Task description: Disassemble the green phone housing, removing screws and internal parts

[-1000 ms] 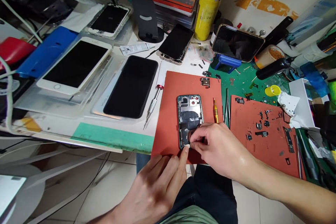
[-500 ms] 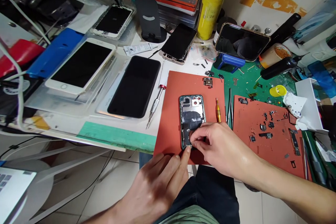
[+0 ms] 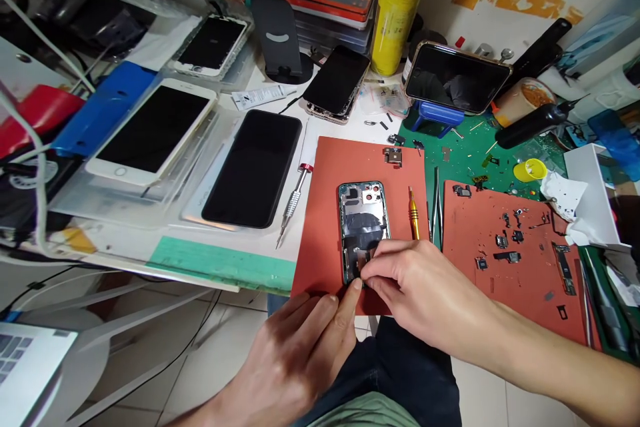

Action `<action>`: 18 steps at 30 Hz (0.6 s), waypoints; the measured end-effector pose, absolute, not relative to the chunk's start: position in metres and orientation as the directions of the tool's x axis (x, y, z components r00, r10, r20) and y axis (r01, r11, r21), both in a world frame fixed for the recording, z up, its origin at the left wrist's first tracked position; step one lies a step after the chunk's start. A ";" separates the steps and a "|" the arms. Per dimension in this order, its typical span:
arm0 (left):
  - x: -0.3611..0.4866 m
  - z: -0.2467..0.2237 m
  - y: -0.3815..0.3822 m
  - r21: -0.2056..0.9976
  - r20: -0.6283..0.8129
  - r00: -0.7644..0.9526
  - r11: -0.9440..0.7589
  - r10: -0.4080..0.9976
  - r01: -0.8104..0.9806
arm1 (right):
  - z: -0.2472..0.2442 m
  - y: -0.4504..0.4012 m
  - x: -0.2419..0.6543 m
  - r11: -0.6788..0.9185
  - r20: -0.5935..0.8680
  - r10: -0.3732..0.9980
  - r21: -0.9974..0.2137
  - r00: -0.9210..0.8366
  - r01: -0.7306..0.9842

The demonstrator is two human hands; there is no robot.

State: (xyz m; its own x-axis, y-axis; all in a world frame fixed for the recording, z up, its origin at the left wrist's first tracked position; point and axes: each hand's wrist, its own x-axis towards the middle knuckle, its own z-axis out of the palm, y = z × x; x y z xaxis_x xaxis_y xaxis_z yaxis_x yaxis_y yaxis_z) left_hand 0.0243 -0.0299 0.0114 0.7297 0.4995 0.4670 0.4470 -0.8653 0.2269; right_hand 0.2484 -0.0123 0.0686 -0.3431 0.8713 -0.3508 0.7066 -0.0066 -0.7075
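An opened smartphone rear housing (image 3: 361,217) lies flat on a red-orange silicone mat (image 3: 320,233), its inside facing up and dark tape across the middle. My right hand (image 3: 420,287) reaches over from the right, its fingertips gathered on the housing's lower end and hiding whatever they touch. My left hand (image 3: 295,353) comes from below, its fingertip pressed against the housing's bottom edge. A gold-handled screwdriver (image 3: 413,213) lies just right of the housing, and a small metal bracket (image 3: 393,157) sits above it.
Left of the mat lie several phones and screens, with a silver screwdriver (image 3: 295,200) beside them. Tweezers (image 3: 436,210) lie between the mats. A second red-orange mat (image 3: 520,300) holds several small phone parts. A yellow gas can (image 3: 397,13) stands behind.
The view has shifted slightly. My right fingertips have moved a little on the housing's lower end, and a small white bit visible there earlier is now hidden.
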 end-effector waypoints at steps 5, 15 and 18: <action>0.024 0.012 -0.030 0.246 0.465 0.734 -0.869 0.495 0.430 | 0.067 -0.013 0.250 0.018 -0.344 0.864 -0.709 -0.367 0.705; 0.025 0.012 -0.033 0.132 0.445 0.775 -0.888 0.450 0.440 | 0.065 -0.007 0.248 -0.130 -0.420 0.865 -0.714 -0.273 0.688; 0.024 0.009 -0.036 0.142 0.464 0.760 -0.885 0.456 0.444 | 0.062 -0.009 0.248 -0.124 -0.402 0.874 -0.726 -0.272 0.677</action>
State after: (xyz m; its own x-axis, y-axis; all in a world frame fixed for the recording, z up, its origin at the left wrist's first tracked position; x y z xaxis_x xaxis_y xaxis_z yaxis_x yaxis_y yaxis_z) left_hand 0.0245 -0.0356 0.0093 0.7596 0.4557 0.4640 0.4438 -0.8848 0.1424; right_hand 0.2485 -0.0088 0.0624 -0.2715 0.8744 -0.4021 0.6766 -0.1237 -0.7259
